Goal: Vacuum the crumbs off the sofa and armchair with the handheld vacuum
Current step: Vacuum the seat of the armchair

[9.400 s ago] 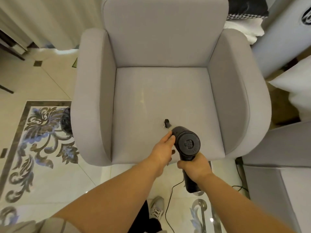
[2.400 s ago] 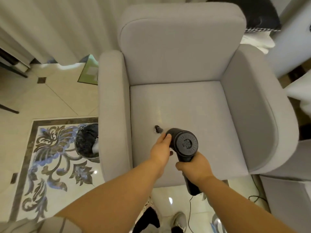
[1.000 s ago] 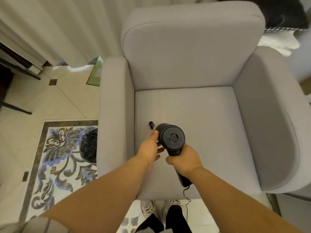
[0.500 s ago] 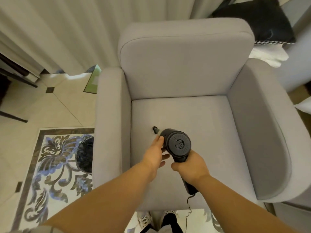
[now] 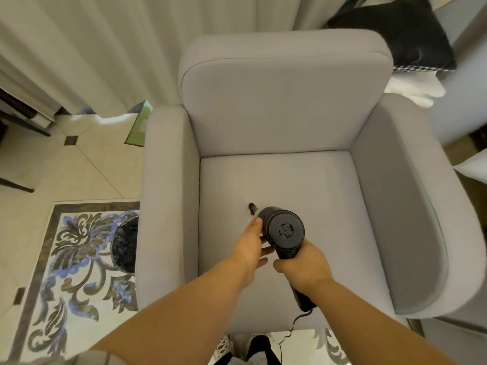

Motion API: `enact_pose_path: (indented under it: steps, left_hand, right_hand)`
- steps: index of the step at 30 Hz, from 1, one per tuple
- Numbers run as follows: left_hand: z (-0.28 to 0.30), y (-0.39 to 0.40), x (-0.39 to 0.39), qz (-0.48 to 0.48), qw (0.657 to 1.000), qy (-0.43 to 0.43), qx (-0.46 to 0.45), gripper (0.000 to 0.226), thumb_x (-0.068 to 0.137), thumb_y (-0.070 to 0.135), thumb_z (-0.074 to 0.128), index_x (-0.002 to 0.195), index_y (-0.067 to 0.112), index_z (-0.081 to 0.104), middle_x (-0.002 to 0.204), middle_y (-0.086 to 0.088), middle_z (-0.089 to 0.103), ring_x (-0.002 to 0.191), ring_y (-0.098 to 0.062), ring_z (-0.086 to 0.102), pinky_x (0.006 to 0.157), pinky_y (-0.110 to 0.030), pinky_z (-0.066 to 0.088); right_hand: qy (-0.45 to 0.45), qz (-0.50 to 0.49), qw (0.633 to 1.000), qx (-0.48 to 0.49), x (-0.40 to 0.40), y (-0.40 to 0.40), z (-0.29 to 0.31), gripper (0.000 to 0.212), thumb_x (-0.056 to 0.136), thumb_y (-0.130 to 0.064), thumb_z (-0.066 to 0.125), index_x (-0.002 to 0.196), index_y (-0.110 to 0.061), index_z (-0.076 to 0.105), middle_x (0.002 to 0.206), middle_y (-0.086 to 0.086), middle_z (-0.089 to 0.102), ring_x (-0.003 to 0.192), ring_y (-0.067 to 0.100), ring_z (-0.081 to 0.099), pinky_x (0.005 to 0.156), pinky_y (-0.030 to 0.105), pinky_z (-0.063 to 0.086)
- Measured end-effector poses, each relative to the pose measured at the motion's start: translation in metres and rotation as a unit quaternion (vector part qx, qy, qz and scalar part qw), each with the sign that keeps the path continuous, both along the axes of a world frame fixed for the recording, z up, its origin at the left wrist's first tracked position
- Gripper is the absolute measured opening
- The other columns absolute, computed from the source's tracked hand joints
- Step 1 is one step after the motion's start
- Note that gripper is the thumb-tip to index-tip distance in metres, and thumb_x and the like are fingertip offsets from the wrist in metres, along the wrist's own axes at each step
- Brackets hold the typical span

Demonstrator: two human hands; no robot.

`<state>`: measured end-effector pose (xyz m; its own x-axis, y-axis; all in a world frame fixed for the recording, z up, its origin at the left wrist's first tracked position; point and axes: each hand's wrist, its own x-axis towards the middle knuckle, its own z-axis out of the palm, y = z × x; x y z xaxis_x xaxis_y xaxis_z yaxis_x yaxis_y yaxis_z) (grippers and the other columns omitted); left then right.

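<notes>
A light grey armchair (image 5: pixel 290 106) fills the middle of the head view. Over the left half of its seat cushion I hold a black handheld vacuum (image 5: pixel 286 231), its round rear vent facing me and its thin nozzle tip touching the cushion. My right hand (image 5: pixel 300 267) is wrapped around the vacuum's handle. My left hand (image 5: pixel 250 242) rests against the left side of the vacuum's body, fingers along it. No crumbs are visible on the seat from here.
A dark round bin (image 5: pixel 123 245) stands on the patterned floor tile beside the chair's left arm. Pale curtains (image 5: pixel 87 48) hang behind. A black cushion (image 5: pixel 392 32) and white fabric lie at the back right. The vacuum's cord (image 5: pixel 296 321) drops over the seat's front edge.
The vacuum and both hands have stayed over the left part of the seat, edging slightly forward on the cushion. My view has tilted up, showing more of the backrest and curtains.
</notes>
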<state>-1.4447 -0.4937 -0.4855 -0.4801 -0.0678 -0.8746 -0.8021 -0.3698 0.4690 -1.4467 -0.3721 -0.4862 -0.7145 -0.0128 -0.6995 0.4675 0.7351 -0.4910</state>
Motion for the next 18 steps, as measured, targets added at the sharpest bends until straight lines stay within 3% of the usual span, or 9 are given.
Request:
enact_pose_path:
  steps: [5, 9, 13, 18]
  left_hand:
    - [0.010, -0.015, -0.013, 0.008, 0.999, 0.041, -0.031, 0.042, 0.102, 0.043, 0.032, 0.140, 0.030, 0.041, 0.125, -0.005, 0.059, 0.100, -0.022, 0.060, 0.098, -0.040, 0.041]
    - [-0.003, -0.022, -0.031, 0.001, 0.999, 0.029, -0.035, 0.043, 0.102, 0.044, 0.031, 0.141, 0.029, 0.042, 0.124, -0.005, 0.059, 0.106, -0.025, 0.059, 0.098, -0.041, 0.041]
    - [-0.008, -0.012, -0.014, -0.007, 1.000, 0.002, -0.030, 0.044, 0.101, 0.047, 0.031, 0.141, 0.032, 0.041, 0.126, -0.004, 0.059, 0.108, -0.025, 0.059, 0.094, -0.039, 0.042]
    - [0.004, -0.007, -0.001, 0.010, 1.000, 0.005, -0.022, 0.042, 0.102, 0.044, 0.032, 0.139, 0.027, 0.044, 0.121, -0.006, 0.060, 0.103, -0.022, 0.060, 0.094, -0.038, 0.042]
  right_hand:
    - [0.023, -0.004, 0.999, -0.043, -0.014, -0.016, 0.003, 0.031, 0.074, -0.011, 0.072, 0.086, -0.030, 0.052, 0.078, -0.006, 0.061, 0.072, 0.013, 0.058, 0.060, 0.026, 0.044]
    - [-0.001, -0.010, 0.998, -0.063, -0.031, -0.025, -0.007, 0.033, 0.075, -0.010, 0.072, 0.096, -0.027, 0.053, 0.081, -0.006, 0.060, 0.073, 0.011, 0.055, 0.061, 0.026, 0.043]
    - [-0.032, -0.005, 0.999, -0.025, -0.019, -0.016, -0.013, 0.036, 0.072, -0.012, 0.073, 0.102, -0.024, 0.057, 0.084, -0.005, 0.062, 0.080, 0.019, 0.059, 0.071, 0.031, 0.051]
    - [-0.028, 0.012, 1.000, -0.004, -0.009, -0.009, 0.003, 0.036, 0.070, -0.017, 0.073, 0.100, -0.028, 0.056, 0.084, -0.008, 0.062, 0.078, 0.014, 0.059, 0.065, 0.026, 0.046]
